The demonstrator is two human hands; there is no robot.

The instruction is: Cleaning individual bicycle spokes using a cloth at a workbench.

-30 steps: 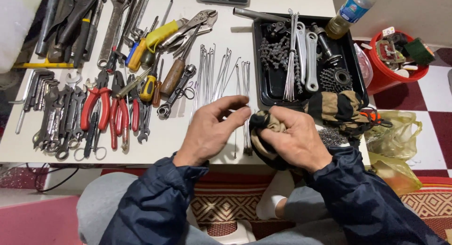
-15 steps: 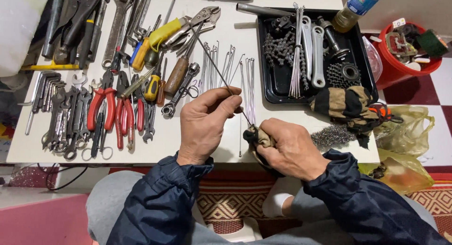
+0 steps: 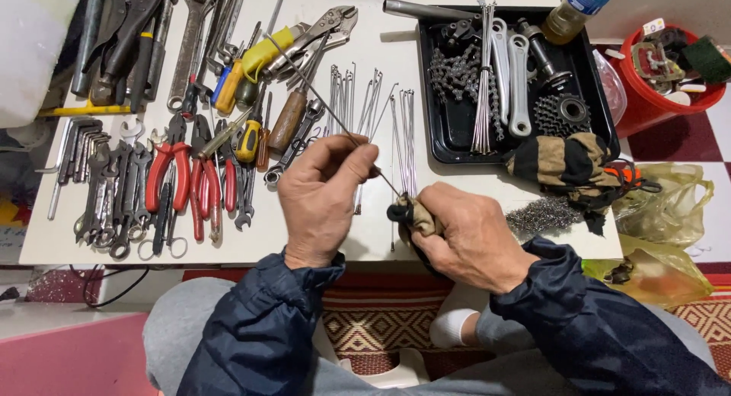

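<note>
Nearest, the right hand (image 3: pixel 468 240) is closed around a grubby tan and black cloth (image 3: pixel 415 213), squeezing it about the lower end of a thin bright metal spoke (image 3: pixel 320 95). Just beside it, the left hand (image 3: pixel 324 194) pinches that same spoke between thumb and fingertips a little higher up, and the rod slants away up and to the left over the white tabletop (image 3: pixel 381 53). Judging from this, the spoke in hand is mid-wipe.

Beyond the hands, a loose row of more thin metal spokes (image 3: pixel 381 106) lies on the table; whether those are already wiped cannot be told. To the left lie red-handled pliers (image 3: pixel 171 175), a run of grey spanners (image 3: pixel 114 198), a wooden-handled screwdriver (image 3: pixel 288 122) and yellow-handled tools (image 3: pixel 263 53). To the right, a wad of grey steel wool (image 3: pixel 544 217) and a brown and black glove (image 3: pixel 563 160) sit by the table edge.

Farther off, a black rectangular tray (image 3: pixel 442 137) holds a tied bundle of spokes (image 3: pixel 483 84), a bicycle chain (image 3: pixel 457 68), silver crank arms (image 3: pixel 518 76) and a toothed sprocket cluster (image 3: pixel 563 114); that bundle looks untouched, so much of the work seems left. A red bucket (image 3: pixel 655 99) stands past the tray.
</note>
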